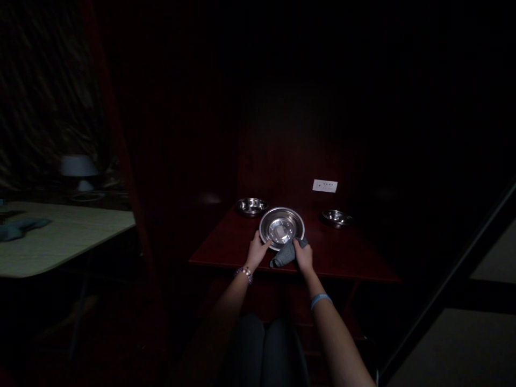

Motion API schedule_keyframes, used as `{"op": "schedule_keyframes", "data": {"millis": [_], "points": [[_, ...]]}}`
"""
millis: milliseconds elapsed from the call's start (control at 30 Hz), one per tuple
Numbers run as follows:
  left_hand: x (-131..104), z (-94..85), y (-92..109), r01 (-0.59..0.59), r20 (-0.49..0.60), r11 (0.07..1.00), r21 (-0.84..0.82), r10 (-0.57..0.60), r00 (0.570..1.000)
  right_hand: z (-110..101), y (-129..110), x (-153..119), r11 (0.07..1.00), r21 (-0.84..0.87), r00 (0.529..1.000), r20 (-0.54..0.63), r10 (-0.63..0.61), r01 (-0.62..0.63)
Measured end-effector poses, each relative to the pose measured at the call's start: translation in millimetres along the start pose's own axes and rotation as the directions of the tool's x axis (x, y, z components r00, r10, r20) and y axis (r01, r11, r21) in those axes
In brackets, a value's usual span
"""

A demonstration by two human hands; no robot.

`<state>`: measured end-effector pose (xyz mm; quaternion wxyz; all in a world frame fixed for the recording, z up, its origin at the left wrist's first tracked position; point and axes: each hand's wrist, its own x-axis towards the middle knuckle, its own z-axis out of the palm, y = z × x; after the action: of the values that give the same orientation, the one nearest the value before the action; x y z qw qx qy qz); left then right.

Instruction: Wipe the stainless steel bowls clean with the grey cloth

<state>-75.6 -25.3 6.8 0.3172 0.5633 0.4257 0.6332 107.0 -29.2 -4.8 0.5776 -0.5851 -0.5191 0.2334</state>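
A shiny metal bowl (pixel 281 228) is tilted towards me over the front of a dark red shelf. My left hand (pixel 257 250) grips its lower left rim, thumb on the inner side. At the lower right rim, my right hand (pixel 303 255) is closed on a grey cloth (pixel 285 255), which hangs below the rim and touches the bowl. Whether the bowl's underside rests on the shelf is hidden. Two more metal bowls sit farther back: one at the left (pixel 252 207) and one at the right (pixel 337 217).
The dark red shelf (pixel 226 244) lies inside a dim cabinet, with a white socket plate (pixel 324 186) on its back wall. At the left, beyond the side panel, stand a pale table (pixel 92 228) with a bluish cloth (pixel 20 228) and a white lamp (pixel 79 166).
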Motion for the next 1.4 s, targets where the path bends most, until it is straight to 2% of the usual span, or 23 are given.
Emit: {"op": "schedule_keyframes", "data": {"millis": [400, 667, 967, 1233, 1400], "points": [[0.1, -1.0, -3.9, 0.004, 0.032, 1.000, 0.010, -0.005, 0.999, -0.2, 0.1, -0.1, 1.000, 0.009, 1.000, -0.004, -0.009, 0.009], [-1.2, -1.2, 0.8, 0.017, 0.033, 1.000, 0.000, -0.017, 0.999, -1.2, -2.2, -0.9, 1.000, 0.030, 1.000, -0.002, 0.001, -0.001], [2.0, 0.4, -9.7, 0.001, 0.031, 1.000, 0.006, -0.001, 1.000, -1.1, -2.2, -1.8, 1.000, 0.001, 1.000, -0.013, -0.002, 0.002], [-0.8, -0.5, -1.1, 0.007, 0.020, 1.000, 0.005, -0.007, 1.000, -1.0, -1.5, -1.1, 1.000, 0.000, 1.000, -0.005, -0.009, 0.009], [1.6, 0.8, -10.3, -0.002, 0.014, 1.000, 0.008, 0.002, 1.000, -1.2, -1.2, -1.5, 1.000, 0.010, 1.000, -0.002, -0.014, 0.014]]}}
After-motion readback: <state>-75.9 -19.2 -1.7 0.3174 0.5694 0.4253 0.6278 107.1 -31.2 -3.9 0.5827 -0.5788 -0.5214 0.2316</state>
